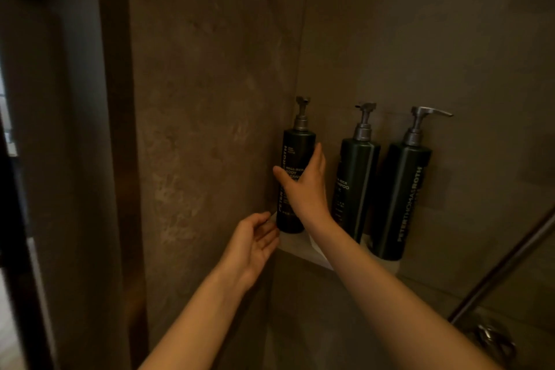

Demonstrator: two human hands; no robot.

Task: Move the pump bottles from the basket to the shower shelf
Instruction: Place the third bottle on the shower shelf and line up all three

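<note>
Three dark pump bottles with grey pumps stand upright in a row on the pale shower shelf (303, 251) in the tiled corner. My right hand (304, 183) wraps around the middle of the left bottle (295, 147), thumb on its left side. The middle bottle (353, 186) and the right bottle (404, 201) stand free beside it. Just below and left of the left bottle's base hovers my left hand (255, 245), fingers apart, palm up, holding nothing. No basket is in view.
Brown tiled walls (210, 99) meet in the corner behind the bottles. A metal shower hose or rail (504, 264) slants across the lower right, with a chrome fitting (492, 336) beneath it. A dark door frame edge (18, 219) runs down the far left.
</note>
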